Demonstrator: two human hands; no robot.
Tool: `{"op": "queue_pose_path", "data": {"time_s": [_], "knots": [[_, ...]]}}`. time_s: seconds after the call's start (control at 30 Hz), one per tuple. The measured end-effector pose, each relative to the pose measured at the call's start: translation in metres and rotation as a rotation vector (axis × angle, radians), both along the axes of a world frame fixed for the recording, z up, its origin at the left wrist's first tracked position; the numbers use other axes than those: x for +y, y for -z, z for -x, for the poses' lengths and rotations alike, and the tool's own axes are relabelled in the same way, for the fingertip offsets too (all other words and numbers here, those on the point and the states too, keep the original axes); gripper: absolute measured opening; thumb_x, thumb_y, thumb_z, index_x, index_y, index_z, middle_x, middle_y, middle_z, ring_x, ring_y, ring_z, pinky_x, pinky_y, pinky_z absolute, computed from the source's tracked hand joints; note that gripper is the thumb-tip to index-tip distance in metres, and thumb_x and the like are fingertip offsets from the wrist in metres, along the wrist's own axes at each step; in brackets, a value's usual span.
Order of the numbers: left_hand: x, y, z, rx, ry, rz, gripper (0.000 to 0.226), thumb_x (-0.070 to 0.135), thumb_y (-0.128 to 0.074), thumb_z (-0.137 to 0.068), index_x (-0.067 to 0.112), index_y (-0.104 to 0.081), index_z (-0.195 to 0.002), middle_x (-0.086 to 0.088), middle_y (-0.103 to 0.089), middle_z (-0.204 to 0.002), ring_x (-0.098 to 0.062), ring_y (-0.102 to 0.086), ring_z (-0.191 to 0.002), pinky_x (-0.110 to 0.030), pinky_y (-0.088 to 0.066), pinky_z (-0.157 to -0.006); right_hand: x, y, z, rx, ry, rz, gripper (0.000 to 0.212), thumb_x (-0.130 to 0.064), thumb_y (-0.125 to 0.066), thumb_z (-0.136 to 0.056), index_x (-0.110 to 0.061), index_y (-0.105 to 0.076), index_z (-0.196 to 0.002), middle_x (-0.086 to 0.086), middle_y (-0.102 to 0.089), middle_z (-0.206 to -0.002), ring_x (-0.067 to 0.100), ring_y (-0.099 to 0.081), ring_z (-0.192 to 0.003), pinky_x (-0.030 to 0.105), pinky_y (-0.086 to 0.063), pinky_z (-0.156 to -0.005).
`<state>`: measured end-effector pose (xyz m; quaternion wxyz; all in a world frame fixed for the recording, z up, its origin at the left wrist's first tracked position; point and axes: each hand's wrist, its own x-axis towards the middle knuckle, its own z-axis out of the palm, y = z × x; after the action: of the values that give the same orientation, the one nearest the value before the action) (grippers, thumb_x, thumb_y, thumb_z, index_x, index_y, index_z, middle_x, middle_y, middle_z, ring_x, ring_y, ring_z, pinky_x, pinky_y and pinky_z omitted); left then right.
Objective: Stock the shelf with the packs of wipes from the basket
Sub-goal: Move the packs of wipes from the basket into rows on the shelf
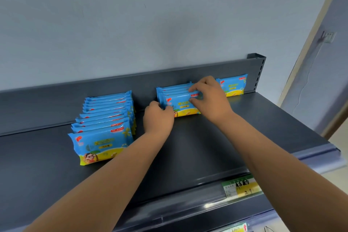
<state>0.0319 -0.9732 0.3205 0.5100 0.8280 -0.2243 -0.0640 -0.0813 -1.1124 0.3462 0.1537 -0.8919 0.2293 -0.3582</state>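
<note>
Closest to me is the yellow-and-green paper price label [241, 187] on the front rail, well in front of the middle row of blue-and-yellow plastic wipes packs [175, 90]. The dark grey metal shelf [207, 147] between them is open deck, so there's room to add packs in front. Left of the middle row is a longer row of the same packs [101, 118], with a gap between.

Both hands are on the middle row's front pack [181, 105]. My left hand [158, 118] is curled round its left end, and my right hand [209, 98] is pinching its top right. The pack stands on edge, long axis along the back panel [113, 83]. Right of the row, a lone pack [233, 85] stands against that panel. The basket is out of view.
</note>
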Motion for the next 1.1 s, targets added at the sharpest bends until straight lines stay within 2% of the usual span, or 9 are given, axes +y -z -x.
{"op": "queue_pose_path", "data": {"time_s": [0.17,0.3,0.4,0.5,0.6,0.73,0.9,1.0,1.1], "knots": [[0.001,0.001,0.000,-0.015,0.009,0.009,0.034,0.049,-0.055,-0.099,0.015,-0.059,-0.105,-0.004,-0.065,-0.104,-0.018,-0.064,-0.089,-0.032,-0.047,-0.064,0.002,0.001,-0.006,0.003,0.023,-0.003,0.041,-0.010,-0.077,-0.081,-0.018,-0.068,-0.120,0.002,-0.056,-0.120,0.023,-0.054,-0.114,0.025,-0.041,-0.095],[0.004,-0.003,-0.001,0.012,0.002,0.013,0.029,0.046,-0.054,-0.101,0.017,-0.056,-0.106,-0.005,-0.065,-0.108,-0.018,-0.064,-0.092,-0.038,-0.056,-0.075,0.009,-0.003,-0.011,0.059,0.029,0.019,0.045,-0.012,-0.074,-0.082,-0.018,-0.065,-0.125,0.004,-0.056,-0.125,0.026,-0.053,-0.116,0.035,-0.046,-0.101],[0.007,-0.008,0.004,0.019,-0.038,0.024,0.026,0.043,-0.052,-0.103,0.018,-0.047,-0.103,-0.006,-0.063,-0.109,-0.019,-0.064,-0.093,-0.039,-0.057,-0.076,0.016,-0.004,-0.009,0.080,0.075,0.066,0.044,-0.018,-0.073,-0.082,-0.020,-0.064,-0.125,0.003,-0.057,-0.126,0.028,-0.053,-0.115,0.041,-0.048,-0.096],[0.010,-0.015,0.013,-0.013,-0.052,0.044,0.028,0.044,-0.051,-0.102,0.018,-0.045,-0.112,-0.006,-0.060,-0.116,-0.022,-0.064,-0.099,-0.044,-0.058,-0.083,0.022,-0.006,-0.006,0.034,0.129,0.108,0.041,-0.022,-0.073,-0.082,-0.019,-0.066,-0.122,0.004,-0.060,-0.123,0.030,-0.054,-0.112,0.044,-0.050,-0.091],[0.014,-0.020,0.024,-0.171,-0.033,0.027,0.038,0.042,-0.052,-0.101,0.013,-0.049,-0.125,0.000,-0.053,-0.118,-0.021,-0.059,-0.106,-0.043,-0.056,-0.090,0.029,-0.007,-0.005,0.032,0.140,0.121,0.042,-0.025,-0.072,-0.083,-0.017,-0.066,-0.124,0.005,-0.060,-0.124,0.030,-0.054,-0.114,0.044,-0.050,-0.092],[0.022,-0.025,0.035,-0.409,0.027,-0.011,0.049,0.042,-0.053,-0.100,0.012,-0.048,-0.137,-0.006,-0.054,-0.130,-0.024,-0.054,-0.117,-0.038,-0.050,-0.096,0.039,-0.010,-0.001,0.002,0.088,0.135,0.041,-0.029,-0.068,-0.088,-0.015,-0.064,-0.126,0.004,-0.060,-0.127,0.027,-0.054,-0.118,0.039,-0.048,-0.098],[0.046,-0.032,0.030,-0.877,0.024,-0.230,0.056,0.049,-0.039,-0.098,0.010,-0.055,-0.135,-0.007,-0.065,-0.126,-0.030,-0.056,-0.117,-0.046,-0.045,-0.104,0.056,-0.019,0.013,-0.009,0.064,0.226,0.040,-0.036,-0.054,-0.094,-0.014,-0.064,-0.126,0.006,-0.062,-0.127,0.029,-0.056,-0.121,0.041,-0.048,-0.099],[0.068,-0.038,0.026,-0.980,-0.032,-0.305,0.051,0.046,-0.047,-0.098,0.014,-0.057,-0.138,-0.005,-0.072,-0.116,-0.034,-0.058,-0.121,-0.056,-0.038,-0.111,0.074,-0.024,0.019,0.063,0.101,0.388,0.041,-0.040,-0.046,-0.096,-0.012,-0.067,-0.117,0.009,-0.064,-0.118,0.034,-0.058,-0.122,0.044,-0.050,-0.095],[0.099,-0.042,0.023,-0.974,-0.099,-0.285,0.045,0.045,-0.049,-0.097,0.011,-0.067,-0.121,-0.008,-0.075,-0.103,-0.039,-0.061,-0.111,-0.055,-0.043,-0.104,0.100,-0.029,0.016,0.103,0.072,0.384,0.045,-0.044,-0.041,-0.097,-0.013,-0.063,-0.121,0.007,-0.064,-0.116,0.031,-0.059,-0.113,0.042,-0.050,-0.088]]}}
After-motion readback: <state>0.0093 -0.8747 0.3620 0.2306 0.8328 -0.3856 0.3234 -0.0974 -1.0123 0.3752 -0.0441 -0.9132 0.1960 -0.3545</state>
